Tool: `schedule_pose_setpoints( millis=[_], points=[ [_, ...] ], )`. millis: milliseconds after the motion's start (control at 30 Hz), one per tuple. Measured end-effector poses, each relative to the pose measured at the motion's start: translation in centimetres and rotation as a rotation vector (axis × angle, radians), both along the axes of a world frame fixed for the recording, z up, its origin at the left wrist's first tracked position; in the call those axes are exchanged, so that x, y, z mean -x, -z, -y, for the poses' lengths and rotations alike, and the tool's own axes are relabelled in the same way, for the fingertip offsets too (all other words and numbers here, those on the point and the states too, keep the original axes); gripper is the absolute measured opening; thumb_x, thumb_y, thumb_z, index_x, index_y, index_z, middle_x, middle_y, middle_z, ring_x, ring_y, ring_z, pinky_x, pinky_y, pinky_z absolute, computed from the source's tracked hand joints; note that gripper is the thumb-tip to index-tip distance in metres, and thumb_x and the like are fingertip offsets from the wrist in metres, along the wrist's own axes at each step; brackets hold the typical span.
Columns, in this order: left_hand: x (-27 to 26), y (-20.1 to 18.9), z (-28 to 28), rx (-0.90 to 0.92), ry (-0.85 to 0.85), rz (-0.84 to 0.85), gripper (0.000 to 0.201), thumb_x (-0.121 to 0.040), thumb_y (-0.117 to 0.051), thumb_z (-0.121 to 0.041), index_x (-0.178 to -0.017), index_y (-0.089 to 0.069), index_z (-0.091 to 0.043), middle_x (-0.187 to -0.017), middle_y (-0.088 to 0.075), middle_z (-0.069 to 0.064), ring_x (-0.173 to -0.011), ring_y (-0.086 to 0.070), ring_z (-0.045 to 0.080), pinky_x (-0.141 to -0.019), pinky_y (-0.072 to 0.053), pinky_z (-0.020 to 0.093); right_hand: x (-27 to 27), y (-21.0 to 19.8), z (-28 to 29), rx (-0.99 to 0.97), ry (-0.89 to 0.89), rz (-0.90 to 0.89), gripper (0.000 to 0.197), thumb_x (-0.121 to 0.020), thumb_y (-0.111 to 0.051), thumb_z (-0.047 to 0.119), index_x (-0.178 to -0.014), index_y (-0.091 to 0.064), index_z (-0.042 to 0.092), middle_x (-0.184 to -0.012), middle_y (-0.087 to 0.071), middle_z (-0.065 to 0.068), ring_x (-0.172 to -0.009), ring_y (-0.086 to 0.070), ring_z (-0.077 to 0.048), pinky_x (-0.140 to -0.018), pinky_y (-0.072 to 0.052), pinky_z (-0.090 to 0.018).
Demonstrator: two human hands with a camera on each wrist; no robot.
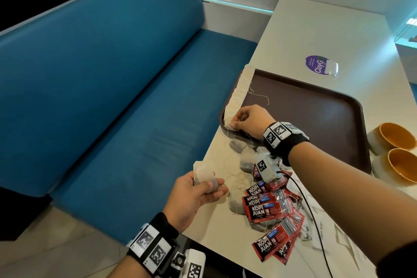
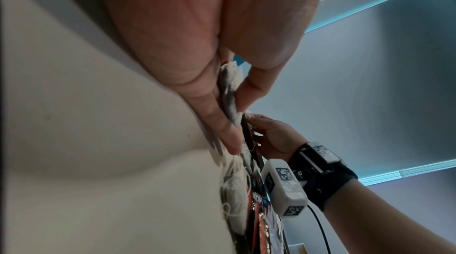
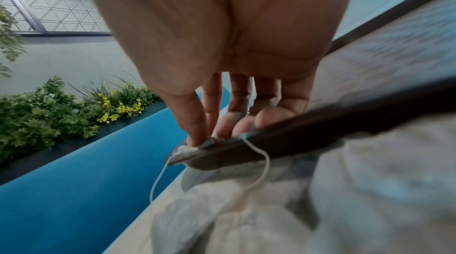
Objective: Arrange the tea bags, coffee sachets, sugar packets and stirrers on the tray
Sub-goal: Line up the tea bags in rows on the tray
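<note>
A tea bag (image 1: 230,124) is pinched by the right grip (image 1: 247,121) at the tray's (image 1: 316,106) near-left corner; two bags (image 1: 206,179) are pinched in the left grip (image 1: 196,196), beside the bench (image 1: 327,36) edge.

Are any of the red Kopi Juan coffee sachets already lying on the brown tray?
No, the coffee sachets all lie on the table in front of the tray, which holds only a row of tea bags.
</note>
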State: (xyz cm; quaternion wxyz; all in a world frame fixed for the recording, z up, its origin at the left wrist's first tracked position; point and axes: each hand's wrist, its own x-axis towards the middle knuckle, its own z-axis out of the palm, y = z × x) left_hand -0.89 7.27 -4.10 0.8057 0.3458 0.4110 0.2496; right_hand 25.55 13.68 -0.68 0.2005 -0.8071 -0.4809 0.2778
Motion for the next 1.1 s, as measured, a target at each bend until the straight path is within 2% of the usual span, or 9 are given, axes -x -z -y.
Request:
schedule_pose_setpoints(
  millis=[100,267,400,533,633,733,833,967,1100],
  points=[
    [0.0,0.0,0.0,-0.003,0.002,-0.004,0.020,-0.097,-0.053,0.011,-0.116,-0.058,0.008,-0.106,-0.073,0.028,-0.098,-0.073,0.045,-0.079,-0.063,0.038,-0.3,-0.2,0.1,-0.004,-0.009,-0.026,0.011,-0.085,-0.080,0.035,-0.086,-0.076,0.025,-0.087,-0.073,0.005,-0.083,-0.066,-0.011,-0.075,-0.055,-0.028],
    [0.0,0.0,0.1,-0.014,-0.005,-0.002,0.021,-0.097,-0.054,0.011,-0.118,-0.057,0.007,-0.106,-0.073,0.028,-0.097,-0.073,0.045,-0.081,-0.063,0.039,0.2,-0.3,0.3,0.000,-0.028,0.001,0.008,-0.087,-0.080,0.028,-0.089,-0.076,0.021,-0.076,-0.066,0.010,-0.070,-0.060,-0.005,-0.060,-0.044,-0.020],
    [0.0,0.0,0.2,-0.024,-0.022,0.002,0.021,-0.096,-0.058,0.007,-0.117,-0.058,0.006,-0.107,-0.073,0.027,-0.098,-0.073,0.045,-0.080,-0.063,0.040,0.5,-0.7,0.2,0.006,-0.040,0.020,0.011,-0.086,-0.081,0.028,-0.090,-0.076,0.019,-0.072,-0.063,0.011,-0.065,-0.057,-0.004,-0.058,-0.041,-0.019],
    [0.0,0.3,0.2,-0.045,-0.015,-0.006,0.018,-0.097,-0.059,0.003,-0.115,-0.060,0.008,-0.107,-0.074,0.026,-0.099,-0.072,0.045,-0.081,-0.062,0.039,0.7,-1.7,1.1,-0.069,-0.009,0.037,0.009,-0.086,-0.080,0.029,-0.084,-0.075,0.022,-0.077,-0.067,0.007,-0.070,-0.061,-0.010,-0.061,-0.044,-0.021],
    [0.0,0.6,0.1,-0.058,-0.007,-0.009,0.017,-0.098,-0.058,0.002,-0.113,-0.061,0.009,-0.107,-0.074,0.027,-0.099,-0.072,0.046,-0.085,-0.061,0.043,1.4,-2.4,3.0,-0.020,-0.108,0.113,0.006,-0.086,-0.077,0.027,-0.083,-0.078,0.022,-0.074,-0.069,0.009,-0.069,-0.063,-0.007,-0.068,-0.054,-0.026],
    [0.1,0.6,0.1,-0.065,-0.004,-0.008,0.015,-0.099,-0.057,0.001,-0.111,-0.062,0.008,-0.105,-0.074,0.027,-0.101,-0.071,0.048,-0.091,-0.058,0.049,2.7,-2.0,4.6,0.150,-0.222,0.273,0.019,-0.085,-0.075,0.044,-0.089,-0.079,0.025,-0.085,-0.074,0.008,-0.076,-0.069,-0.011,-0.077,-0.060,-0.033],
    [0.4,0.6,0.0,-0.032,-0.015,0.044,0.021,-0.096,-0.052,0.010,-0.116,-0.060,0.007,-0.107,-0.073,0.028,-0.103,-0.069,0.049,-0.095,-0.056,0.050,3.6,-1.6,5.1,0.266,-0.245,0.458,0.035,-0.083,-0.071,0.059,-0.096,-0.076,0.027,-0.095,-0.073,0.005,-0.081,-0.069,-0.018,-0.079,-0.060,-0.036],
    [0.7,0.6,0.2,-0.079,-0.022,0.051,0.030,-0.096,-0.047,0.018,-0.121,-0.057,0.006,-0.101,-0.068,0.026,-0.095,-0.073,0.041,-0.080,-0.061,0.037,4.3,-1.8,5.6,0.288,-0.237,0.459,0.035,-0.079,-0.077,0.057,-0.096,-0.075,0.026,-0.093,-0.071,0.005,-0.082,-0.068,-0.018,-0.080,-0.059,-0.036],
    [0.6,0.5,0.5,-0.072,-0.054,0.048,0.024,-0.102,-0.046,0.007,-0.123,-0.056,0.003,-0.095,-0.064,0.022,-0.087,-0.072,0.040,-0.068,-0.061,0.038,5.1,-1.8,6.3,0.251,-0.226,0.398,0.026,-0.087,-0.070,0.055,-0.090,-0.074,0.029,-0.086,-0.070,0.008,-0.078,-0.067,-0.015,-0.074,-0.057,-0.032]
  ],
)
